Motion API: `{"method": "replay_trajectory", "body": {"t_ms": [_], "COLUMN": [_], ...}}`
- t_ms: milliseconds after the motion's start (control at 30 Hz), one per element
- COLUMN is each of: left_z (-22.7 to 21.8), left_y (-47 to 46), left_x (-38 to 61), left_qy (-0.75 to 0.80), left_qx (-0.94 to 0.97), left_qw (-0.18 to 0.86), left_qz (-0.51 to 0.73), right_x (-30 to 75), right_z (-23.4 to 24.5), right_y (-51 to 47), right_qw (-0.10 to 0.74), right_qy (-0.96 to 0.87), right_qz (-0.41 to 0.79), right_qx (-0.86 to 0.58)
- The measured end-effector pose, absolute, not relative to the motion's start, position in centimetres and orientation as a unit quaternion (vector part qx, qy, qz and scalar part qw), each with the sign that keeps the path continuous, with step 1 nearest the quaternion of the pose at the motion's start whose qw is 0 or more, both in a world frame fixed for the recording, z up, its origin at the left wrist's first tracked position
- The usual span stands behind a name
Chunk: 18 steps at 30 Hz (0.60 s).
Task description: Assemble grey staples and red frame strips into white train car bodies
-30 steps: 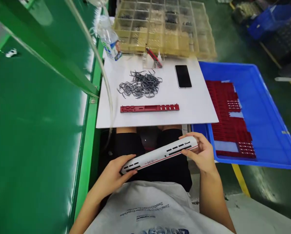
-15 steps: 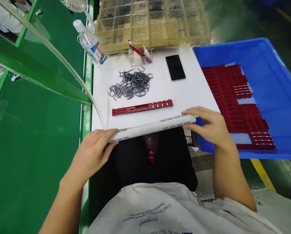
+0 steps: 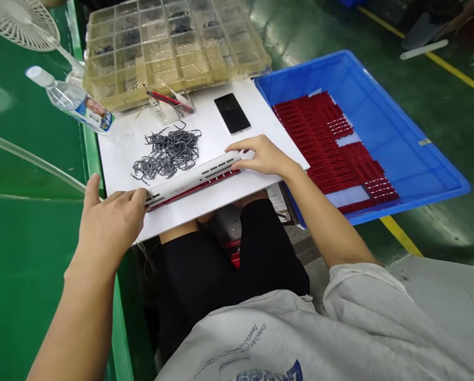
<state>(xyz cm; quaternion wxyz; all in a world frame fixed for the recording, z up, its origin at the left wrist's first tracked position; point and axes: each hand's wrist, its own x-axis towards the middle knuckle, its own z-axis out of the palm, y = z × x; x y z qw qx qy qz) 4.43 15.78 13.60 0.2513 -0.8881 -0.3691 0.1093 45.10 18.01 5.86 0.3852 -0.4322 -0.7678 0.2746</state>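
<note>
A long white plastic cover with slots [image 3: 195, 176] stretches between both hands, over the white work board [image 3: 181, 218]. Its left end is gripped by my left hand [image 3: 112, 222], thumb raised. At the other end, my right hand [image 3: 262, 155] pinches it between thumb and fingers. Directly below and against the cover lies a red slotted plastic strip [image 3: 199, 189], mostly hidden by it; whether the two are joined I cannot tell. Just beyond the cover is a tangled pile of dark grey bent clips [image 3: 169, 153].
A black phone [image 3: 232, 113], a small clear holder with red-handled tweezers [image 3: 169, 103] and a tilted water bottle [image 3: 72, 103] are on the board. Behind stands a compartment box [image 3: 177, 47]. A blue bin [image 3: 415, 153] at right contains red strips [image 3: 320, 143]. A fan [image 3: 20, 24] is at upper left.
The white cover has moved forward from near the board's front edge onto the red strip. Both hands went with it. The camera view has turned and shifted right.
</note>
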Motion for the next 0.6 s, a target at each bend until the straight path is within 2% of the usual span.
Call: {"method": "replay_trajectory", "body": {"t_ms": [300,500,600], "left_z": [12.8,12.8,12.8], "left_y": [16.2,16.2,16.1], "left_x": [4.9,5.2,5.8], "left_qy": [-0.371,-0.414,-0.451], "left_qx": [-0.897,-0.885,-0.873], "left_qw": [0.209,0.143,0.073], "left_qz": [0.119,0.159,0.172], "right_x": [45.4,46.1,45.6], "right_z": [4.1,2.8,2.9], "right_y": [18.9,19.8,19.6], "right_qw": [0.322,0.281,0.273], "right_qy": [-0.788,-0.831,-0.840], "right_qz": [0.277,0.218,0.198], "right_qx": [-0.445,-0.427,-0.424]}}
